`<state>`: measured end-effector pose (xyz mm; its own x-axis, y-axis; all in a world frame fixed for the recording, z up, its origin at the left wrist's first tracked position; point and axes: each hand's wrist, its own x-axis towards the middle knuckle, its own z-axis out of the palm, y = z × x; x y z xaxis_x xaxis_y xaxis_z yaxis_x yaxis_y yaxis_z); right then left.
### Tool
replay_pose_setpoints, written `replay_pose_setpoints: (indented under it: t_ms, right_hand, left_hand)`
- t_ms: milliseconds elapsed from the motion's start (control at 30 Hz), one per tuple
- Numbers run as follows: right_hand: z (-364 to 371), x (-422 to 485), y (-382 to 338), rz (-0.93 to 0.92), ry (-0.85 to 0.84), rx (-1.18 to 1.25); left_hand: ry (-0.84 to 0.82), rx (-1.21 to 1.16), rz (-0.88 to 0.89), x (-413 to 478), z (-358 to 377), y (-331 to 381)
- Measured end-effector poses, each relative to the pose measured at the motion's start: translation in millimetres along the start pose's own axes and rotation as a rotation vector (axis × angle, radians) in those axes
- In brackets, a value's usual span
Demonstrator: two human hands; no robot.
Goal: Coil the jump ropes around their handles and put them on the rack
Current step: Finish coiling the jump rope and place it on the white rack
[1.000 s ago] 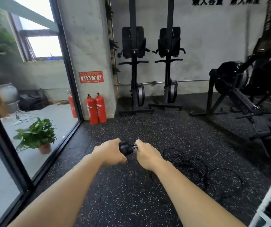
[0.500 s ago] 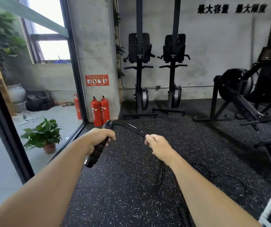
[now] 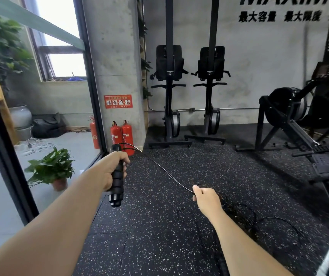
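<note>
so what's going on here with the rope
A person is tidying a jump rope on a gym floor. Their left hand grips the black handle upright, while the right hand pinches the thin rope, drawn in a line from the handle's top. The rest lies in loose loops on the speckled floor; nothing looks wound on yet.
</note>
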<state>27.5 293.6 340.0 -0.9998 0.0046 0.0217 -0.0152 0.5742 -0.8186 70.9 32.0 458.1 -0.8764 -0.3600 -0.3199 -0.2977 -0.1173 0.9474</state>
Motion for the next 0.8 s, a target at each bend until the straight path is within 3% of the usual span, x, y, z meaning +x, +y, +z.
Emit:
replay_pose_setpoints:
  t_ms: [300, 467, 667, 800]
  right_hand:
    - [33.4, -6.3, -44.4, -0.139, -0.146, -0.415]
    - [17.0, -8.8, -73.3, -0.209, -0.121, -0.444]
    - [2.5, -4.9, -93.6, -0.276, -0.093, -0.444]
    - [-7.2, 4.2, -91.5, -0.276, -0.078, -0.294]
  left_hand:
    - [-0.235, 0.108, -0.017, -25.5, 56.7, -21.1]
    - [-0.224, 0.383, 0.102, -29.9, 72.7, -43.5]
    - [-0.204, 0.377, 0.211, -34.0, 75.6, -39.8]
    - [-0.178, 0.389, 0.224, -27.8, 57.3, -33.1]
